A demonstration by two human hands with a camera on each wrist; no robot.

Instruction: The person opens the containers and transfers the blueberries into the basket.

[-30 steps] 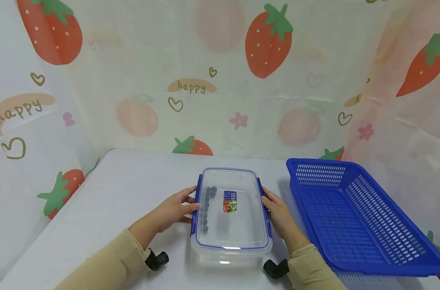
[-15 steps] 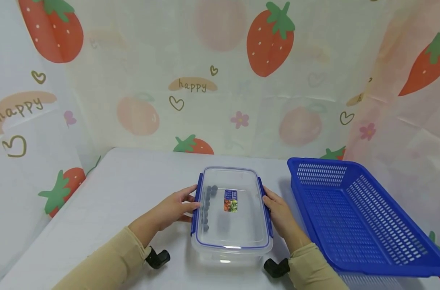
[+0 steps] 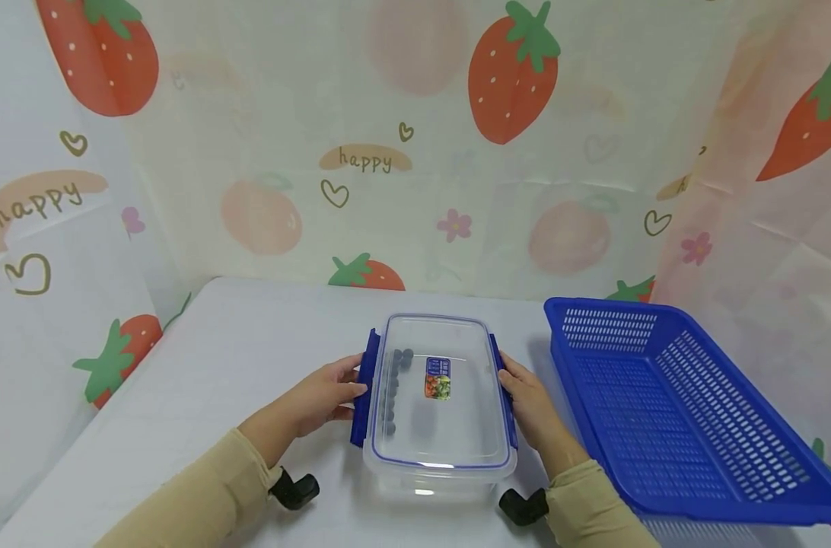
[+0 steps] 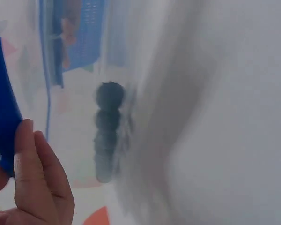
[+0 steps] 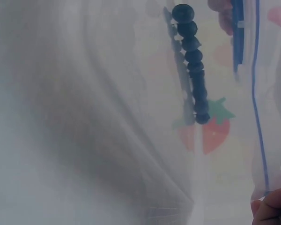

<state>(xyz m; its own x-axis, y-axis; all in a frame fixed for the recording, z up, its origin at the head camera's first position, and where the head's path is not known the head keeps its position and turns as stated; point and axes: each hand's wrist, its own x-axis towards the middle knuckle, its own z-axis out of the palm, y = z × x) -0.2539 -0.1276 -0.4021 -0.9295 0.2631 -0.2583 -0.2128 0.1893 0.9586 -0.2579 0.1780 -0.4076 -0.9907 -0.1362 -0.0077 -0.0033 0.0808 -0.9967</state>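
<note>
A clear plastic food storage box with a blue-edged lid stands on the white table. Several blueberries lie in a row inside, along its left side. My left hand pinches the blue left latch between thumb and fingers; the latch is swung outward from the lid. In the left wrist view, the left fingers hold this latch at the left edge. My right hand grips the opposite side at the right latch, its fingertips partly hidden; that latch lies along the box.
A blue plastic basket with slotted walls stands close to the right forearm. Black wrist mounts sit at both cuffs. A printed strawberry curtain closes off the back and sides of the white table.
The left latch has swung out from the box's side, and my left hand has moved slightly left with it. My right hand keeps its hold; the head view has shifted slightly.
</note>
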